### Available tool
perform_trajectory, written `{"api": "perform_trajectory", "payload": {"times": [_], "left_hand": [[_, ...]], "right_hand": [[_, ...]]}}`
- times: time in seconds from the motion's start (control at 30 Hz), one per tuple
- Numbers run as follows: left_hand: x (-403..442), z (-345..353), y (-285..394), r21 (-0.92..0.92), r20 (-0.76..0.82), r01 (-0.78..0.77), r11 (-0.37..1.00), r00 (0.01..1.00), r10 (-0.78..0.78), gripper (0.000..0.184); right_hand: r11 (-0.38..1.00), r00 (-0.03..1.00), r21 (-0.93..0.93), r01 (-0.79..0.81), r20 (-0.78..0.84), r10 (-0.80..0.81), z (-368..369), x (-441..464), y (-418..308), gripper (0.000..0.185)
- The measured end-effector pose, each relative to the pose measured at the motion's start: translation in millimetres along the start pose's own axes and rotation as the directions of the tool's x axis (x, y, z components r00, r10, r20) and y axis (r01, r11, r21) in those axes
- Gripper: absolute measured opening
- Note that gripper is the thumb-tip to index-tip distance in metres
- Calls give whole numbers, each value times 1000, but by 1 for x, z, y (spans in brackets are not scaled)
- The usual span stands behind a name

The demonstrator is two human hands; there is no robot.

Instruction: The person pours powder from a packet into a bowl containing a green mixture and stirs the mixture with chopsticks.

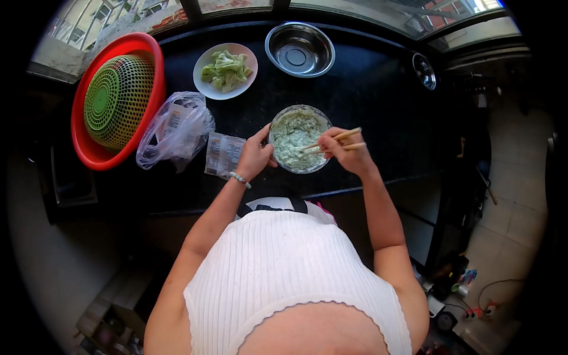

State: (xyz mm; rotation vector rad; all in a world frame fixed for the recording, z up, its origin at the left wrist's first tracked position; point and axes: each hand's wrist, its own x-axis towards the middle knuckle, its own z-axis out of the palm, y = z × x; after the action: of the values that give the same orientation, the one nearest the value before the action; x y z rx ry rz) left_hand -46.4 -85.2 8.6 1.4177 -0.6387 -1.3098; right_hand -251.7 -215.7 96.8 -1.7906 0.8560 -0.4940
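A clear-rimmed bowl [301, 107] stands near the counter's front edge, with a thick, pale green, lumpy mixture [291, 137] inside it. My left hand [255, 156] grips the bowl's left side, thumb near the rim and fingers curled against the wall. A pair of wooden chopsticks [348, 135] is closed in my right hand [350, 155] at the bowl's right side. Their tips reach into the mixture. Just left of my left hand lies a printed white packet [220, 152].
Behind the bowl are a white plate [203, 84] of pale green vegetable pieces and a steel basin [299, 56]. At left, a red basin [155, 65] holds a green colander [112, 100], beside a plastic bag [177, 133]. A small metal dish [423, 71] sits far right.
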Motion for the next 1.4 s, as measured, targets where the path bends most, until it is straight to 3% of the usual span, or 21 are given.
{"api": "perform_trajectory", "payload": {"times": [0.03, 0.07, 0.17, 0.2, 0.3, 0.33, 0.43, 0.47, 0.57, 0.67, 0.8, 0.9, 0.97, 1.03, 1.13, 1.23, 1.4], "left_hand": [[0, 1, -2, -7, -2, -3, 1000, 1000, 2, 59], [0, 1, -3, -23, 4, 1, 1000, 1000, -1, 60], [2, -2, -3, -30, 23, 12, 999, 1000, -11, 61], [1, -3, -1, -7, 27, 21, 1000, 999, -21, 61], [-2, -3, -3, -47, 51, 43, 998, 998, -40, 63], [-3, -2, -4, -79, 57, 45, 996, 998, -40, 64], [-7, -3, -2, -131, 86, 73, 989, 994, -62, 65], [-7, -4, 2, -150, 111, 92, 984, 991, -76, 66], [-8, -8, 5, -186, 168, 133, 974, 980, -102, 67], [-6, -12, -1, -166, 181, 129, 978, 979, -99, 68], [-8, -9, 3, -150, 167, 138, 979, 980, -113, 68], [-6, -7, 2, -159, 166, 132, 978, 980, -106, 67], [-6, -7, 1, -168, 158, 124, 978, 983, -98, 67], [-7, -8, -2, -174, 155, 115, 978, 984, -88, 66], [-7, -4, -4, -116, 108, 86, 990, 991, -74, 66], [-8, -1, -6, -49, 54, 50, 998, 997, -47, 67], [-10, 5, -4, 43, -11, -69, 997, 998, 69, 66]], "right_hand": [[988, 988, 21, -154, -3, 154, -10, 1, 1, 11], [994, 985, 20, -104, -137, 106, -11, 9, 4, 10], [978, 961, 36, 206, -195, -195, 30, 16, 1, 11], [911, 907, -85, 404, -93, -411, 38, 10, 1, 11], [998, 999, -19, 53, 13, -53, 12, -18, -13, 9], [998, 996, -33, 52, -70, -54, 6, -23, -19, 8], [894, 910, -296, 335, -144, -389, 18, -32, -49, 5], [826, 870, -381, 416, -99, -483, 29, -32, -57, 3], [755, 836, -434, 491, -9, -549, 71, -41, -57, 11], [755, 853, -417, 505, 107, -512, 85, -59, -45, 12], [826, 918, -428, 366, 19, -397, 53, -70, -38, 13], [765, 856, -446, 465, 5, -518, 73, -65, -48, 16], [770, 867, -422, 478, 86, -490, 86, -72, -55, 16], [769, 863, -422, 480, 71, -500, 82, -84, -47, 13], [815, 917, -470, 340, -25, -397, 55, -92, -43, 10], [809, 879, -441, 388, -85, -468, 64, -87, -58, 12], [862, 909, -373, 344, -98, -405, 69, -106, -40, 12]]}}
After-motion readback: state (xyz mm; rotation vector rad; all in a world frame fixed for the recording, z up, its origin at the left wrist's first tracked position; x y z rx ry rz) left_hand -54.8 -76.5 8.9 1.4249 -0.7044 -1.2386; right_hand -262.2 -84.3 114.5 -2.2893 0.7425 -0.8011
